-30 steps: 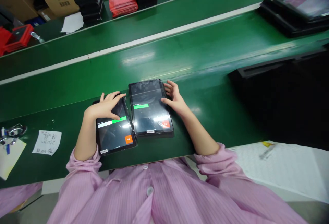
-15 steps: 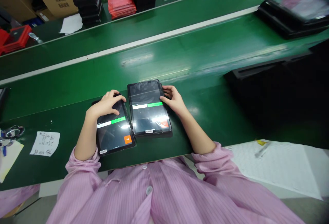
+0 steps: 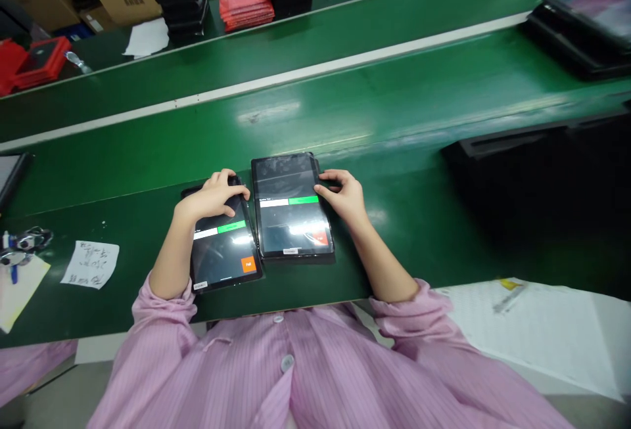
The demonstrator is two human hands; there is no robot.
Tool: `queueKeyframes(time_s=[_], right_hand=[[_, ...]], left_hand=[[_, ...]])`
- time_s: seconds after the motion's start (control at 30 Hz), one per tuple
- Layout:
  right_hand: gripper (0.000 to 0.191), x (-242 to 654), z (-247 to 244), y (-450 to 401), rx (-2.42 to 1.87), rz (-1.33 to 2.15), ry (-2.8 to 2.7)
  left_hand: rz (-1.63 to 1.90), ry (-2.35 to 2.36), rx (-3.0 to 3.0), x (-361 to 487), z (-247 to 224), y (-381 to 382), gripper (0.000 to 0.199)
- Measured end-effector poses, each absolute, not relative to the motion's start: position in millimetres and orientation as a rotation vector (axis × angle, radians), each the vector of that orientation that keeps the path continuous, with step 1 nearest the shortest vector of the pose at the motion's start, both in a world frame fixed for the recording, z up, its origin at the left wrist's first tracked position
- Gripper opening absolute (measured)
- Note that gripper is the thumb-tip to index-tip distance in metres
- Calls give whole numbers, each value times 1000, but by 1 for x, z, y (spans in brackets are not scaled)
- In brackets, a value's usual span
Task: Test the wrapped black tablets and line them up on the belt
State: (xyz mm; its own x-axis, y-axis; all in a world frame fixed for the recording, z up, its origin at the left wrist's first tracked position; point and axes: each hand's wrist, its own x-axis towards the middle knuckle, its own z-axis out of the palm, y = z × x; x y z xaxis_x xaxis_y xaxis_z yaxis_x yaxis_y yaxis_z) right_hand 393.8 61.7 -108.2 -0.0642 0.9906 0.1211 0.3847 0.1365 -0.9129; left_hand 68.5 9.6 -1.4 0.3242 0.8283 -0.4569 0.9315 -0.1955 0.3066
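Lying just left of right tablet (image 3: pixel 290 222) on desk (image 3: pixel 404 232), left tablet (image 3: pixel 224 255) risks stray taps from spread fingers of left hand (image 3: pixel 210 200). Fingers of right hand (image 3: pixel 348 199), bent at right tablet's right edge, grip unclear, could nudge it askew.

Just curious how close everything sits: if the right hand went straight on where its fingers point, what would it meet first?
The tablet on the right, at its right edge. The right hand is beside that edge, perhaps already touching it; depth is hard to judge.
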Motion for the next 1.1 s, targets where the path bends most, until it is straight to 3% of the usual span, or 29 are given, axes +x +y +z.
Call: queueKeyframes(time_s=[0.2,1.1], right_hand=[[40,396,-116,69,-1347,1019,-1588],[32,391,-118,77,-1316,1015,-1600]], left_hand=[[-177,1553,2063,62,-7,10,56],[-145,1527,2075,56,-11,13,53]])
